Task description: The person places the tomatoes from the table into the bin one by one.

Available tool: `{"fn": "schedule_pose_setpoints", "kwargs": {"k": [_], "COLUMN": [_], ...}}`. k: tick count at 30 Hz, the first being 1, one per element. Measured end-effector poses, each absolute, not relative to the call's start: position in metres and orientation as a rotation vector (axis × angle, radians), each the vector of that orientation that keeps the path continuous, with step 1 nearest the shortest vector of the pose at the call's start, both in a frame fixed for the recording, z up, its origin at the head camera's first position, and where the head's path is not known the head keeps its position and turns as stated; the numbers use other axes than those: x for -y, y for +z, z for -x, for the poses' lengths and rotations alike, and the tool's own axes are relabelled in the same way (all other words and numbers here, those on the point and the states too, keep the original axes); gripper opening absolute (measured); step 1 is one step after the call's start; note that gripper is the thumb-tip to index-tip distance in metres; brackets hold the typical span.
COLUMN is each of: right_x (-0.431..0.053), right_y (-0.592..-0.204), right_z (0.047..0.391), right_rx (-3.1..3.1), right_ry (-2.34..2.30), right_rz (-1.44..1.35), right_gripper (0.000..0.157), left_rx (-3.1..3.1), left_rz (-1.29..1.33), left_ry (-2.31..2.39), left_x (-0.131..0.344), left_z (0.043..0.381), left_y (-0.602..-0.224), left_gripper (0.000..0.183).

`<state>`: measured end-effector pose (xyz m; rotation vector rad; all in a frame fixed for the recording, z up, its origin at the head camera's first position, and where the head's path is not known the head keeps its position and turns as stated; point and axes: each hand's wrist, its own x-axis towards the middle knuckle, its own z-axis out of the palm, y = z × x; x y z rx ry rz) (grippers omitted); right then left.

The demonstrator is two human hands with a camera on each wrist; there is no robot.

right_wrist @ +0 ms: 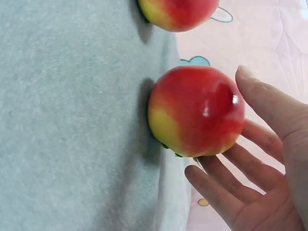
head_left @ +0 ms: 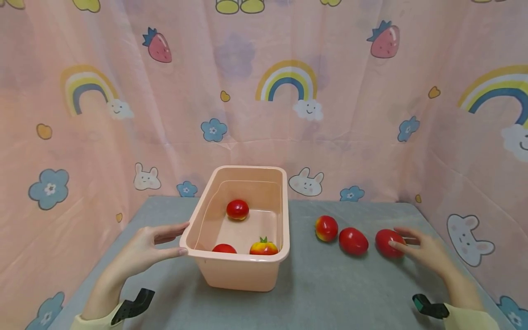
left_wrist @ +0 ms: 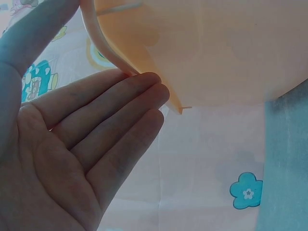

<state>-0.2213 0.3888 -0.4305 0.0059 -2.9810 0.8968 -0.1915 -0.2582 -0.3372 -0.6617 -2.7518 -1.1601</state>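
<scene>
One grey cloth-topped table [head_left: 330,293] bears a peach rectangular plastic bin [head_left: 241,274], whose rim the left hand [head_left: 142,251] touches with straight fingers, seemingly to steady it. The right hand [head_left: 426,251], loosely spread around the rightmost glossy red-and-yellow round tomato [head_left: 387,243] on the table, apparently to suit its roundness, shows no firm grip; two other tomatoes [head_left: 354,241] lie nearby, three inside the bin

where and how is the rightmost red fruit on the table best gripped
Probably from the right, closing on the near and far sides of the rightmost red fruit at its widest part: it is round and smooth, its right side faces the right hand, and the middle fruit sits close on its left.
</scene>
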Motion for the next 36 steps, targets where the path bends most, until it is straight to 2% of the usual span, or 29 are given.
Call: {"fn": "schedule_pose_setpoints", "kwargs": {"k": [36], "right_x": [-0.384], "right_y": [-0.446], "right_z": [0.221], "right_rx": [2.96], "right_ry": [0.903], "right_rz": [0.056], "right_gripper": [0.081], "left_rx": [2.769], "left_rz": [0.633], "left_ry": [-1.156], "left_x": [0.259], "left_z": [0.192], "left_y": [-0.338], "left_gripper": [0.061]}}
